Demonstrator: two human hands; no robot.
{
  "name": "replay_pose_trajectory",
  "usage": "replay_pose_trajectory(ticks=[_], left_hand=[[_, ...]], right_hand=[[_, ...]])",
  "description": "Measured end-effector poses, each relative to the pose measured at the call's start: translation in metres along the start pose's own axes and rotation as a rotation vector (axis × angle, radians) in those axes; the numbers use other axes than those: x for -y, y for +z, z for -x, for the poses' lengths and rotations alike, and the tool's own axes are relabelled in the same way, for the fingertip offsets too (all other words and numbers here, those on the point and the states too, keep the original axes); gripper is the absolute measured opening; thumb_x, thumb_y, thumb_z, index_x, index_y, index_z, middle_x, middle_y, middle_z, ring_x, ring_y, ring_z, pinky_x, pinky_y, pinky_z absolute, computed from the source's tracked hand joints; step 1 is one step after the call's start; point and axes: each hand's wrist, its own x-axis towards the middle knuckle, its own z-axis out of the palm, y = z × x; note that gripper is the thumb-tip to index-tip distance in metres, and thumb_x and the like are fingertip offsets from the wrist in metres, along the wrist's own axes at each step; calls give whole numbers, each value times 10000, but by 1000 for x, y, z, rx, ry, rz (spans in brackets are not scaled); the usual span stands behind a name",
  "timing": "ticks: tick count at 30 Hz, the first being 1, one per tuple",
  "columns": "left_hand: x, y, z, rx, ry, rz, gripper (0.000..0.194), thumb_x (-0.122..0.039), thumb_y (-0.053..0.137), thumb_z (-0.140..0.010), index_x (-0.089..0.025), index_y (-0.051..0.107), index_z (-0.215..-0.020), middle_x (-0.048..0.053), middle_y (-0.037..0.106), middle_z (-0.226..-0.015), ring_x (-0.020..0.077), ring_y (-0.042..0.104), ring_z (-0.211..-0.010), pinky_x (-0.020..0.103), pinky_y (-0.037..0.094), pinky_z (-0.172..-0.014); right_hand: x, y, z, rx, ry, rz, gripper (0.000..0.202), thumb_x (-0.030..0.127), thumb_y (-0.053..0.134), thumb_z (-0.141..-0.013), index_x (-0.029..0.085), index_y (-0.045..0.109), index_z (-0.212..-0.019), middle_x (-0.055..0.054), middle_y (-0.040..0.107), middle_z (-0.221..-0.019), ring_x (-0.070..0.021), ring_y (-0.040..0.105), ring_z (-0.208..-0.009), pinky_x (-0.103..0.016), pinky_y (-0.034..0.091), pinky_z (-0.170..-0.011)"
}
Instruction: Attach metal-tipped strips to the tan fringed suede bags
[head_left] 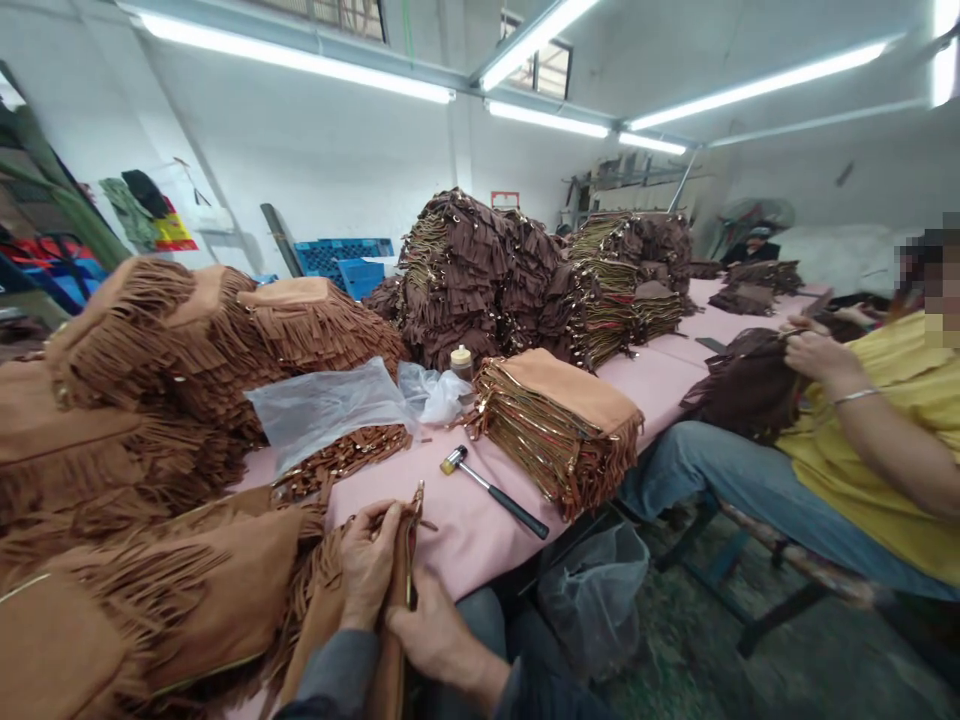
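a tan fringed bag (401,565) with a gold zip along its edge is held upright between two hands, nearer the wearer than the hammer (491,490) and to its left. the left hand (366,565) is closed on the bag, thumb and fingers pinching near the upper end of the zip. the right hand (444,632) grips the same bag lower down, its thumb laid against the edge. the hammer, which serves as landmark, lies by itself on the pink tabletop (442,550), its head pointing away from the wearer and its black handle slanting to the right. just beyond the hammer and to its right is a neat stack of tan bags (559,385), zips facing outward. to the left of the hammer, a clear plastic sheet (326,405) partly covers a pile of brown fringe (341,455); farther left rise large heaps of tan bags (315,320). beyond the hammer stands a small bottle (460,366), with tall piles of dark brown bags (461,280) behind it. well to the right of the hammer, a seated co-worker in a yellow shirt (870,430) holds a dark fringed bag (742,390).
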Motion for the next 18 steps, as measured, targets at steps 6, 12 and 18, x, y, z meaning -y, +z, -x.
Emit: replay_pose_trajectory(ticks=[6, 12, 18], left_hand=[[-3, -43, -2, -82, 26, 22, 407, -547, 604, -869, -216, 634, -1104, 53, 714, -1074, 228, 678, -976, 351, 553, -882], [46, -63, -3, 120, 330, -638, 320, -483, 483, -908, -234, 679, -954, 67, 691, -1048, 291, 596, -1008, 431, 462, -914], [51, -57, 3, 95, 424, -790, 322, -443, 442, -953, -225, 678, -983, 57, 679, -1097, 263, 567, -1002, 376, 425, -837]], right_hand=[[81, -102, -15, -6, -60, -245, 298, 278, 531, -798, 147, 672, -1026, -48, 689, -931, -198, 637, -818, -282, 522, -704], [254, -246, -6, -424, -591, 537, 423, 288, 468, -917, 182, 606, -1303, -64, 650, -1160, -209, 590, -1056, -351, 499, -923], [299, -313, -44, -814, -471, 1290, 415, 314, 451, -954, 197, 593, -1326, -117, 622, -1125, -240, 591, -972, -409, 460, -876]])
